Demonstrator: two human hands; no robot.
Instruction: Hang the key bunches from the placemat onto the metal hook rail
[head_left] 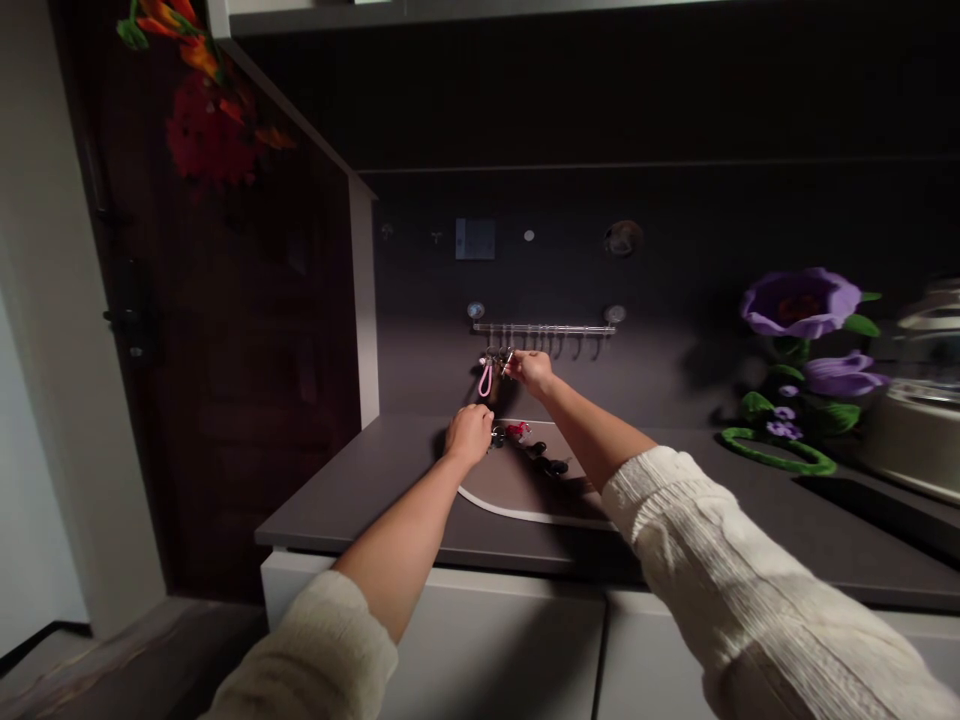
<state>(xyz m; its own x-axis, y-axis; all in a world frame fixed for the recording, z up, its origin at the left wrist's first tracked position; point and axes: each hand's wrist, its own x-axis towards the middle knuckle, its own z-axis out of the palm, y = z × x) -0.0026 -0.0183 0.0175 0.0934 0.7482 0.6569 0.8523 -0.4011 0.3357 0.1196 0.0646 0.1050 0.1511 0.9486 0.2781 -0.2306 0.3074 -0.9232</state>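
Observation:
My right hand point(531, 371) is raised just below the hook rail point(544, 329), its fingers closed on keys point(507, 362). A pink strap point(486, 378) hangs beside these keys, under the left end of the rail. Lower down, my left hand point(470, 433) is closed at the left side of the brown mat point(510, 485), with its fingertips against a small dark bunch of keys point(497, 436). A red item point(517, 430) and dark small items point(553, 466) lie on the mat to the right of that hand.
Purple artificial flowers point(801, 303) with a green ring base point(780, 452) stand at the right, near a pale domed appliance point(915, 430). Red and orange flowers point(210, 130) hang at the upper left before a dark door point(247, 350). A shelf edge point(480, 12) crosses the top.

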